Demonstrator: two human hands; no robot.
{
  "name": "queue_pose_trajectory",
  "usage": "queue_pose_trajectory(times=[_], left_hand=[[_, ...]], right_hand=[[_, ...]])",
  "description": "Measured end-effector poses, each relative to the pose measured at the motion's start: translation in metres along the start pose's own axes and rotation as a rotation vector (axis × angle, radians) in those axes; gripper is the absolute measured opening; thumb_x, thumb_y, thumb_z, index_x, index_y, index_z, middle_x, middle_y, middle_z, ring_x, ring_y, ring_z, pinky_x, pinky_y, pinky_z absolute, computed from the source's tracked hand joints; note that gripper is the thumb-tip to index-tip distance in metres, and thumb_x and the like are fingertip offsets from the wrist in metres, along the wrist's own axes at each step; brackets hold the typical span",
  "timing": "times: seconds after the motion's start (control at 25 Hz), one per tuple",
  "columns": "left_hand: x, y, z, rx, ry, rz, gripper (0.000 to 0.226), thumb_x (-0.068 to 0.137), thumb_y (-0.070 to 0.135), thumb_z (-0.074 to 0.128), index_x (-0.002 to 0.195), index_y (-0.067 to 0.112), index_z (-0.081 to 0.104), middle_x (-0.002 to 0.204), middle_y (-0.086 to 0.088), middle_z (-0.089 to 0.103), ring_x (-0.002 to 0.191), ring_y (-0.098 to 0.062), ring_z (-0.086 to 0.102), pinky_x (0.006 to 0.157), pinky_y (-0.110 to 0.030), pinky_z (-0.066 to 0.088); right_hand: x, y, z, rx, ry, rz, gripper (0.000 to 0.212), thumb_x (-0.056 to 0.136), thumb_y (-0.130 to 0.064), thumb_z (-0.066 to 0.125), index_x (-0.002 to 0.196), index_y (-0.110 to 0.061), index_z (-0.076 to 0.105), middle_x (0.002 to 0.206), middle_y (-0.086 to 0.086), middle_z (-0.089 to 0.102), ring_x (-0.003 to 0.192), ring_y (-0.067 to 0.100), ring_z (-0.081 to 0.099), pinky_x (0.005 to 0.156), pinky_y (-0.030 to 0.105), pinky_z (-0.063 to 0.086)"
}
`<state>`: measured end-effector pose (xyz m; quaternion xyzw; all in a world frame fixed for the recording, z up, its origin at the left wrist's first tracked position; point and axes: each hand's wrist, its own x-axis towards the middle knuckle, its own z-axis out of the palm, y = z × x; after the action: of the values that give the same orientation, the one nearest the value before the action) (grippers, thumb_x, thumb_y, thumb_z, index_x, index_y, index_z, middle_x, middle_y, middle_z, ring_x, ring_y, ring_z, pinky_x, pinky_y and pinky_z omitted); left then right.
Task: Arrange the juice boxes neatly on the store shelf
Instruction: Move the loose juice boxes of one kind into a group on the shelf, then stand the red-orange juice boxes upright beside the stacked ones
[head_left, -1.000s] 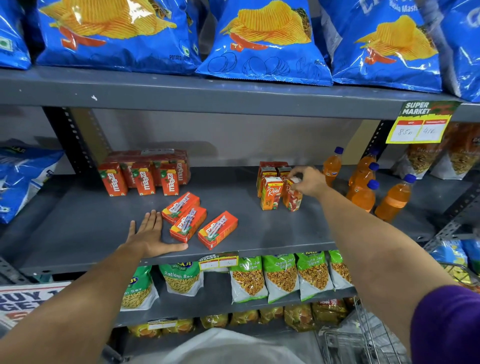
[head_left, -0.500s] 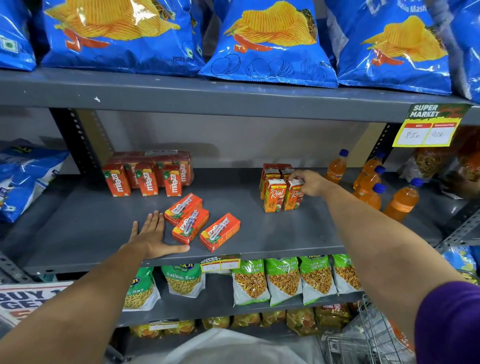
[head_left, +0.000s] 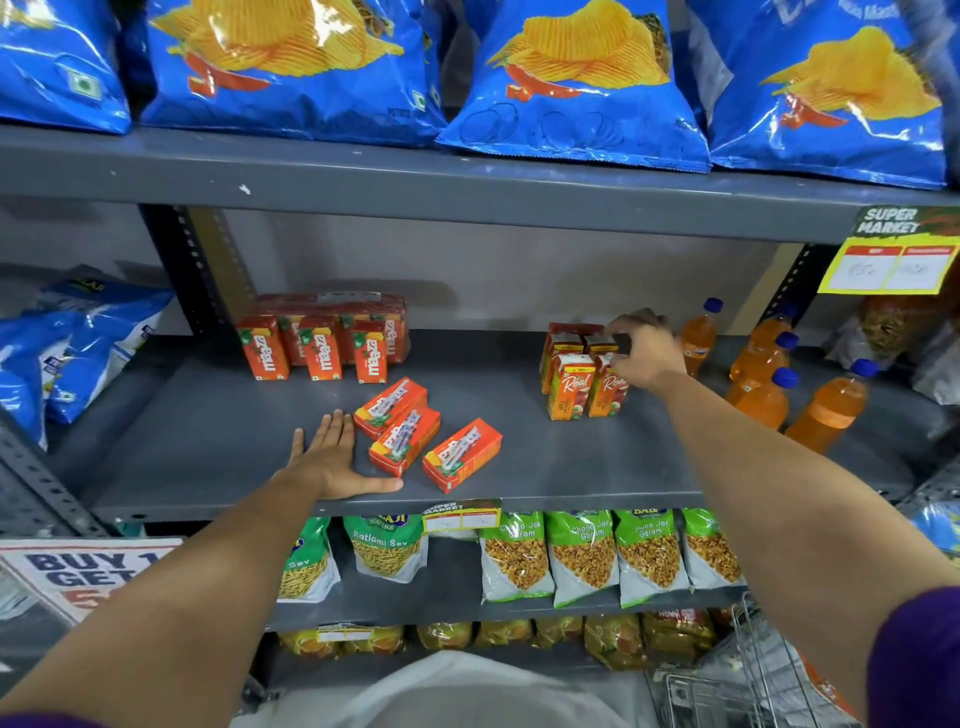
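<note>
Grey shelf (head_left: 519, 467): left hand (head_left: 332, 457) flat, open; right hand (head_left: 647, 351) apparently curled against Real cartons (head_left: 587, 387).

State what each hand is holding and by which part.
Left hand holds nothing, flat on the shelf. Right hand touches the Real juice boxes at their tops; a closed grip cannot be told.

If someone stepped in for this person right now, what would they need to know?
Left hand: flat and open on the middle shelf, holding nothing, beside the fallen boxes.
Right hand: fingers on the Real juice boxes; a firm grip cannot be told.
Done: Real boxes upright in a tight group; three Maaza boxes upright in a row before the wrapped pack.
Left: three fallen Maaza boxes lie flat near the front edge; stand them up with the Maaza row.
</note>
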<state>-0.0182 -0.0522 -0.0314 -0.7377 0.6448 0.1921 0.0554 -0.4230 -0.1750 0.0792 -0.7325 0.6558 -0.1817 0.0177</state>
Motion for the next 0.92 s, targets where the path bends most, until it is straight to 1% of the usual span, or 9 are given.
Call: queue_pose_trajectory(times=[0.08, 0.16, 0.28, 0.36, 0.48, 0.6, 0.76, 0.84, 0.92], left_hand=[[-0.001, 0.000, 0.002, 0.010, 0.011, 0.008, 0.144, 0.051, 0.097, 0.043, 0.150, 0.012, -0.018, 0.160, -0.004, -0.023, 0.147, -0.019, -0.021, 0.118, -0.052, -0.012], [-0.002, 0.000, 0.004, 0.017, 0.028, 0.026, 0.141, 0.053, 0.097, 0.040, 0.150, 0.012, -0.017, 0.160, -0.004, -0.022, 0.147, -0.019, -0.020, 0.118, -0.051, -0.012], [-0.006, -0.008, 0.010, 0.029, 0.088, 0.062, 0.134, 0.057, 0.097, 0.032, 0.151, 0.014, -0.015, 0.161, -0.003, -0.018, 0.148, -0.017, -0.017, 0.118, -0.050, -0.013], [-0.009, -0.017, 0.015, 0.056, 0.149, 0.088, 0.126, 0.061, 0.096, 0.024, 0.152, 0.016, -0.011, 0.162, -0.001, -0.015, 0.148, -0.015, -0.014, 0.119, -0.049, -0.012], [-0.015, -0.041, 0.022, 0.094, 0.253, 0.096, 0.123, 0.062, 0.095, 0.011, 0.153, 0.015, -0.007, 0.163, -0.001, -0.008, 0.149, -0.014, -0.010, 0.120, -0.046, -0.010], [-0.015, -0.069, 0.020, 0.105, 0.259, 0.066, 0.126, 0.057, 0.095, 0.003, 0.153, 0.014, -0.005, 0.163, -0.001, -0.007, 0.149, -0.014, -0.010, 0.120, -0.045, -0.010], [-0.014, -0.117, 0.012, 0.084, 0.255, 0.022, 0.127, 0.056, 0.096, 0.002, 0.153, 0.015, -0.007, 0.163, 0.001, -0.009, 0.149, -0.012, -0.012, 0.119, -0.044, -0.013], [-0.013, -0.139, 0.010, 0.092, 0.251, 0.022, 0.127, 0.055, 0.097, -0.001, 0.153, 0.016, -0.008, 0.163, 0.001, -0.010, 0.148, -0.012, -0.013, 0.119, -0.043, -0.014], [-0.010, -0.152, 0.007, 0.092, 0.255, 0.022, 0.127, 0.055, 0.097, 0.000, 0.153, 0.017, -0.007, 0.163, 0.002, -0.010, 0.148, -0.012, -0.012, 0.119, -0.044, -0.012]], right_hand=[[-0.003, -0.017, -0.001, -0.021, 0.037, -0.058, 0.031, 0.077, -0.013, 0.066, 0.107, -0.023, 0.064, 0.118, 0.009, 0.057, 0.115, 0.034, 0.049, 0.097, 0.047, 0.046], [-0.006, -0.035, 0.004, -0.054, 0.016, -0.116, 0.025, 0.077, -0.014, 0.065, 0.101, -0.022, 0.066, 0.114, 0.009, 0.059, 0.112, 0.033, 0.051, 0.093, 0.043, 0.047], [-0.013, -0.065, 0.020, -0.073, -0.060, -0.215, 0.025, 0.074, -0.012, 0.061, 0.096, -0.018, 0.068, 0.110, 0.011, 0.063, 0.104, 0.033, 0.057, 0.086, 0.038, 0.050], [-0.018, -0.085, 0.033, -0.028, -0.117, -0.280, 0.025, 0.073, -0.009, 0.061, 0.096, -0.014, 0.069, 0.108, 0.013, 0.063, 0.103, 0.034, 0.058, 0.086, 0.037, 0.049], [-0.027, -0.122, 0.060, 0.061, -0.266, -0.345, 0.029, 0.075, -0.010, 0.065, 0.103, -0.015, 0.067, 0.113, 0.010, 0.058, 0.112, 0.029, 0.053, 0.096, 0.036, 0.044], [-0.032, -0.163, 0.086, 0.104, -0.430, -0.401, 0.041, 0.072, -0.011, 0.070, 0.111, -0.021, 0.064, 0.112, 0.006, 0.053, 0.109, 0.025, 0.052, 0.091, 0.030, 0.042], [-0.036, -0.199, 0.111, 0.014, -0.585, -0.508, 0.057, 0.068, -0.017, 0.074, 0.120, -0.031, 0.057, 0.113, 0.000, 0.044, 0.107, 0.018, 0.048, 0.090, 0.024, 0.036], [-0.037, -0.209, 0.116, -0.004, -0.602, -0.518, 0.059, 0.068, -0.018, 0.076, 0.121, -0.034, 0.057, 0.113, -0.005, 0.041, 0.111, 0.018, 0.046, 0.094, 0.027, 0.036], [-0.036, -0.215, 0.114, -0.044, -0.625, -0.520, 0.056, 0.067, -0.019, 0.076, 0.118, -0.034, 0.059, 0.123, -0.004, 0.043, 0.117, 0.019, 0.044, 0.101, 0.035, 0.039]])
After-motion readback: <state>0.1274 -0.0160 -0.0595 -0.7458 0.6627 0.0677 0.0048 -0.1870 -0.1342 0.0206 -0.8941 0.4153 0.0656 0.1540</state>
